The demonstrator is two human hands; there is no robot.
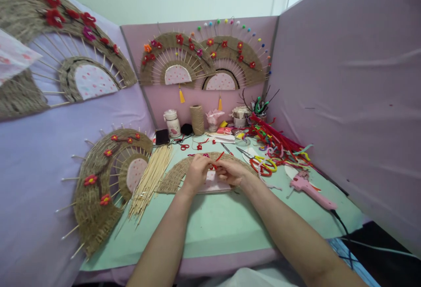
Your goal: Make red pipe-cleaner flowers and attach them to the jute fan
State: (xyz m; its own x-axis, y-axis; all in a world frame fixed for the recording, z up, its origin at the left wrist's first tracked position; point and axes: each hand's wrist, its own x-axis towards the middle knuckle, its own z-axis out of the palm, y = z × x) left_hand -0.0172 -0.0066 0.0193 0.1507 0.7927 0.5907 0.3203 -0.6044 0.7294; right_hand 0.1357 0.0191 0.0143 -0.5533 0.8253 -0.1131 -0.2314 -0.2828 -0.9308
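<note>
Both hands meet over a twine-wrapped fan that lies flat on the table, its lower middle covered in pale spotted cloth. Between the fingertips is a red pipe cleaner, one end of it sticking up to the right. My left hand pinches it from the left. From the right, my right hand grips it with curled fingers. Part of the bent red piece is hidden by the fingers. Just beyond the hands, small red flowers lie on the table.
Bamboo sticks lie left, beside a finished fan. Yellow-handled scissors, red-handled scissors and a pink glue gun with a cord lie right. Pipe cleaners are heaped behind them. A twine spool and white bottle stand at the back.
</note>
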